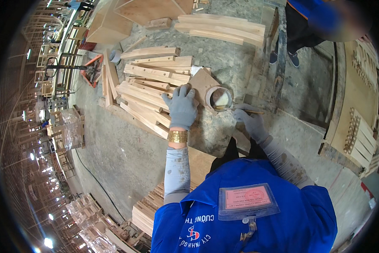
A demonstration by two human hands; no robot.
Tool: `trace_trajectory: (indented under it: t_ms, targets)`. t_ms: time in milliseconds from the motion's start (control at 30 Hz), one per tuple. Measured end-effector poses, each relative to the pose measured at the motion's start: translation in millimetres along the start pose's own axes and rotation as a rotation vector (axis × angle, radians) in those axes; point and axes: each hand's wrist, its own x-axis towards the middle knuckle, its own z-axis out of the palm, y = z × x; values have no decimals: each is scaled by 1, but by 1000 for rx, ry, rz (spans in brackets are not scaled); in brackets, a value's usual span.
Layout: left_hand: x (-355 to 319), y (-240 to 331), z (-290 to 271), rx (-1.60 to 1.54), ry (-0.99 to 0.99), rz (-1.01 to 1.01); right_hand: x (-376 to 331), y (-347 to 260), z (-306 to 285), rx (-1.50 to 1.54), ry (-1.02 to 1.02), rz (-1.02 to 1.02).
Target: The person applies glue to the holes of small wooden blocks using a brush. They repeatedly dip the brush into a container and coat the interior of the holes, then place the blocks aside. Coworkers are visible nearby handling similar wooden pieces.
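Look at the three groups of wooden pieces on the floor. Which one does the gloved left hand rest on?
The middle stack of slats, under the left hand; the far boards and near pile lie untouched.

Grey gloves [182,107], pale wooden slats [149,90]

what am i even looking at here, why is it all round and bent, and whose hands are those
This is one picture from a wide fisheye camera worn on a person's head, looking down, so straight edges curve near the rim. The blue jacket at the bottom and both gloved hands are the wearer's own. The left hand rests flat on a stack of light wooden slats lying on a concrete floor. The right hand holds a thin stick-like tool beside a small round container with pale contents, set against a wooden board. At the top right stands another person in blue.
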Motion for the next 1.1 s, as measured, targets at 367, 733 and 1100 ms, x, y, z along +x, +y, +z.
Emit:
trace_trajectory:
  t_ms: [367, 733, 1100]
  targets:
    - [3, -4, 3, -34, 60, -18, -8, -3, -3, -285, -34, -187]
    - [42, -7, 22, -51, 10, -140, -12, 4, 5, -103, 34, -73]
    - [41, -9, 22, -91, 57, -115, -11, 20, -3, -63, -54, -318]
